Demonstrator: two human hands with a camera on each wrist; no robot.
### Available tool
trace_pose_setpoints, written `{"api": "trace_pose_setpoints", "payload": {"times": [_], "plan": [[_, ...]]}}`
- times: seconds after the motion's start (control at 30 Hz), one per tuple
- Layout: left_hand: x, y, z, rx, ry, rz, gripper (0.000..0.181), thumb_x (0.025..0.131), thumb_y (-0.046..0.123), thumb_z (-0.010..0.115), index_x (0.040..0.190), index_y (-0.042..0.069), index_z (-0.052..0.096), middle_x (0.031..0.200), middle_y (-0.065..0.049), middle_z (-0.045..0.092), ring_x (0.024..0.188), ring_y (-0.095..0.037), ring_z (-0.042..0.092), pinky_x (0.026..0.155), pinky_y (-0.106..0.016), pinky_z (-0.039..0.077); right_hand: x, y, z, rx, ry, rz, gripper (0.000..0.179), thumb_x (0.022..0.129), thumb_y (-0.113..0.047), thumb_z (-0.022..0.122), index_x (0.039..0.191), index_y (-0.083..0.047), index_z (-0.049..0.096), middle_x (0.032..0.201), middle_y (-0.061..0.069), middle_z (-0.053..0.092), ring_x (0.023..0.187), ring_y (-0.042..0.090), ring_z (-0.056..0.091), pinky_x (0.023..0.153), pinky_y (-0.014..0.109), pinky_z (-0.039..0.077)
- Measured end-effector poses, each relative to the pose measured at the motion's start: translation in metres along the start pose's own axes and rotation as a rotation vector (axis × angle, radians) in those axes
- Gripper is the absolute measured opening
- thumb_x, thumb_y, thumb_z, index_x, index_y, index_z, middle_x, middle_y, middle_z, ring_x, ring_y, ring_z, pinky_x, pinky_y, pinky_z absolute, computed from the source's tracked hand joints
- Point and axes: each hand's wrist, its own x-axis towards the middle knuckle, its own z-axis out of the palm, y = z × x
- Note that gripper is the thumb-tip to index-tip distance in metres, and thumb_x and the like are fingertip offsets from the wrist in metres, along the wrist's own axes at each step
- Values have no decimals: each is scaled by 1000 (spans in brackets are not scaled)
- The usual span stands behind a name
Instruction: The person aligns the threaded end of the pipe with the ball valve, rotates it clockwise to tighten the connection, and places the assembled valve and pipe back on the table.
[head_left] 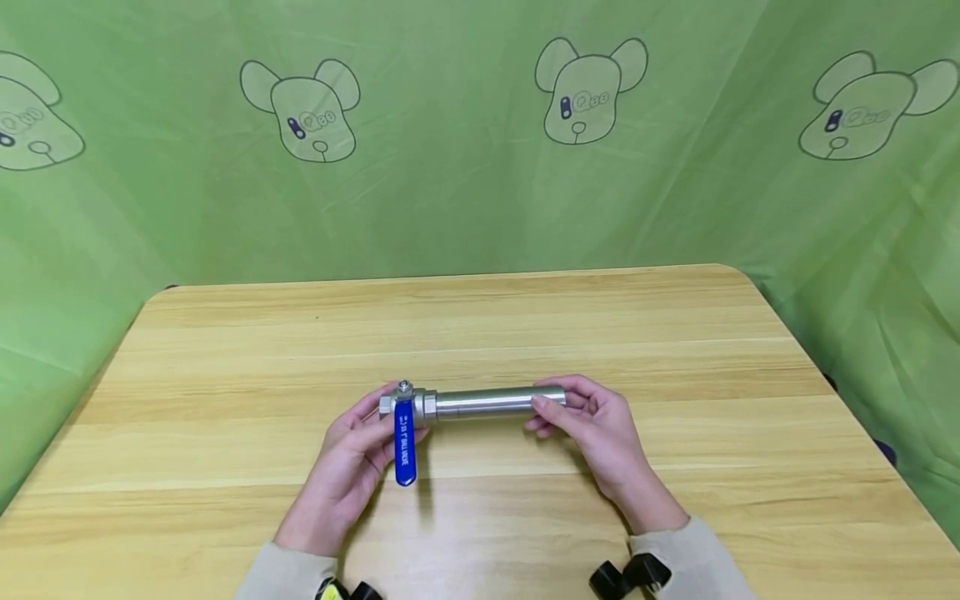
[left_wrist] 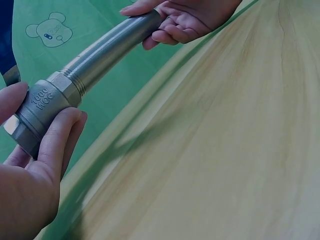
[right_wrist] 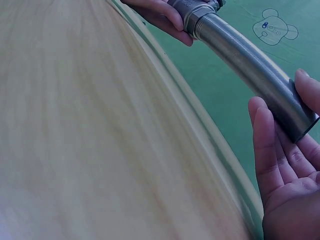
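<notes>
A steel ball valve [left_wrist: 47, 102] with a blue lever handle [head_left: 405, 442] is joined to a straight metal pipe [head_left: 483, 402], the two lying in one line. Threads show at the joint in the left wrist view. My left hand [head_left: 352, 454] grips the valve body, thumb on one side and fingers on the other. At the pipe's free end, my right hand [head_left: 600, 425] holds it between thumb and fingers. The lever points toward me. The assembly is held above the table, with shadows below it.
The wooden table [head_left: 480, 333] has rounded far corners. Green cloth [head_left: 450, 208] printed with bear-head outlines hangs behind it and along both sides. Black devices [head_left: 630, 575] are strapped at my wrists, over light sleeves [head_left: 697, 567].
</notes>
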Motion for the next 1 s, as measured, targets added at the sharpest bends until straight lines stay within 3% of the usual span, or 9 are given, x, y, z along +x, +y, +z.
{"api": "trace_pose_setpoints", "payload": {"times": [0.27,0.4,0.57,0.8,1.0], "plan": [[-1,0,-1,4,-16,12,60,101,-6,55,159,-4,39,131,-6,74,110,-15,77,107,-36,64,0,0,3,-33,5,-2,25,101,-9,74,120,5,67,92,4,82,75,17,80,71,33,71],[-1,1,-2,-22,-8,-3,61,101,-6,54,161,-3,39,141,-9,68,114,-18,77,109,-35,63,0,-1,3,-5,-38,-23,37,98,-1,75,131,8,62,108,0,82,93,16,81,83,31,71],[-1,2,-3,-49,9,-17,60,102,-7,52,160,-3,40,138,-10,69,114,-21,78,110,-35,62,-1,-1,2,70,-82,-80,56,87,13,77,139,-2,63,128,-1,76,117,14,75,100,27,65],[0,2,-4,-53,-19,-32,64,100,-8,53,161,-2,37,132,-7,74,112,-19,78,111,-36,62,-1,0,-1,120,-99,-106,48,85,18,76,124,-11,73,123,1,79,111,13,76,97,24,66],[1,3,-4,-47,-29,-14,66,100,-8,54,163,-3,34,136,-9,71,116,-18,77,110,-36,62,-1,-1,-1,87,-67,-75,46,83,17,78,121,-7,74,119,0,80,107,13,77,96,25,67]]}}
